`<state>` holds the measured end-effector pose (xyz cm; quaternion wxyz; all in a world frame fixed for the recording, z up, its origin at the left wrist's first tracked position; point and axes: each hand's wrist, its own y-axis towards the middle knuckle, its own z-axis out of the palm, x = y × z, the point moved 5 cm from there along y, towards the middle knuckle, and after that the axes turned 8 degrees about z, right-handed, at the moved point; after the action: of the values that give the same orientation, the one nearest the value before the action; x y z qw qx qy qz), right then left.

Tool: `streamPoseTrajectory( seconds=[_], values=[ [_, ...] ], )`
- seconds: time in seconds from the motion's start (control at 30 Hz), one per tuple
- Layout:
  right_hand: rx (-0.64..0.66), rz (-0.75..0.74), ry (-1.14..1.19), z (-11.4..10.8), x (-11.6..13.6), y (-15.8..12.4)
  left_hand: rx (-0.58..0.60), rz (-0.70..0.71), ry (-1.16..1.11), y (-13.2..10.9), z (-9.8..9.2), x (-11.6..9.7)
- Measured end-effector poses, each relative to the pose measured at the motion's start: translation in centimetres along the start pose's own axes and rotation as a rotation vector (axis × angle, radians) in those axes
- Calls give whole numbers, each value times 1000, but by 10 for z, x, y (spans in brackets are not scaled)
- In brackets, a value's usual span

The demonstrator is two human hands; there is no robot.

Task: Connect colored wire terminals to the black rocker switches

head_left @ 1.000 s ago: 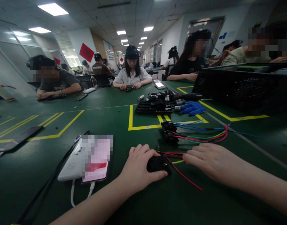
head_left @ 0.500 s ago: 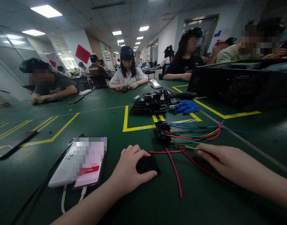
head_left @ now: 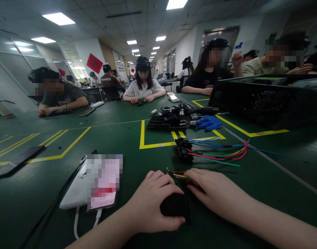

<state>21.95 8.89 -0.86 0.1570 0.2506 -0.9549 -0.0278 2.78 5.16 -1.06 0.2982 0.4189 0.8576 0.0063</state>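
My left hand (head_left: 152, 202) is closed around a small black plastic block (head_left: 175, 208), thumb on the near side and fingers on the far side, low over the green table. Close on its right, my right hand (head_left: 215, 188) pinches a few thin wires, red and yellow-green (head_left: 179, 176), whose ends point left past the fingertips. The rest of these wires is hidden under the hand. Just beyond lies a black connector block (head_left: 183, 151) with blue, red and green wires (head_left: 223, 157) fanning out to the right.
On the left a white power bank (head_left: 75, 188) and a phone (head_left: 105, 183) lie with white cables. Further back are a black slatted part (head_left: 166, 123), blue gloves (head_left: 209, 122) and a large black case (head_left: 264, 102). Several people sit around the table.
My right hand has moved left with its wires, up beside my left hand. The loose red wires on the table no longer show there. My left hand and the black block came slightly nearer and rightward.
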Motion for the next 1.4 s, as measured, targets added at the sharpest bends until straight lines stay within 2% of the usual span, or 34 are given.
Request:
streamPoseTrajectory(
  seconds=[0.17,0.33,0.43,0.57,0.73,0.8,0.9,0.97,1.07,1.17,1.3,1.4],
  values=[
    [88,-72,104,8,13,24,-77,83,60,-2,2,-4],
    [100,-88,267,-5,9,33,-75,-39,80,1,-1,2],
    [97,-25,395,-18,-4,31,-25,-116,46,3,0,7],
    [146,93,643,-27,-14,33,-9,-117,2,8,-1,8],
    [295,218,1026,-20,2,28,11,-96,82,13,-15,5],
    [343,269,1141,-16,11,22,79,-119,124,12,-22,3],
    [401,315,1253,-8,21,16,191,-227,212,7,-37,1],
    [429,330,1291,-4,23,15,265,-324,266,2,-47,0],
    [455,330,1300,-1,24,15,294,-458,389,-3,-59,3],
    [461,316,1253,0,24,15,229,-513,501,-4,-64,13],
    [418,284,1113,-3,24,16,45,-515,583,-2,-66,29],
    [301,248,930,-12,11,23,47,-542,591,3,-64,40]
  ],
)
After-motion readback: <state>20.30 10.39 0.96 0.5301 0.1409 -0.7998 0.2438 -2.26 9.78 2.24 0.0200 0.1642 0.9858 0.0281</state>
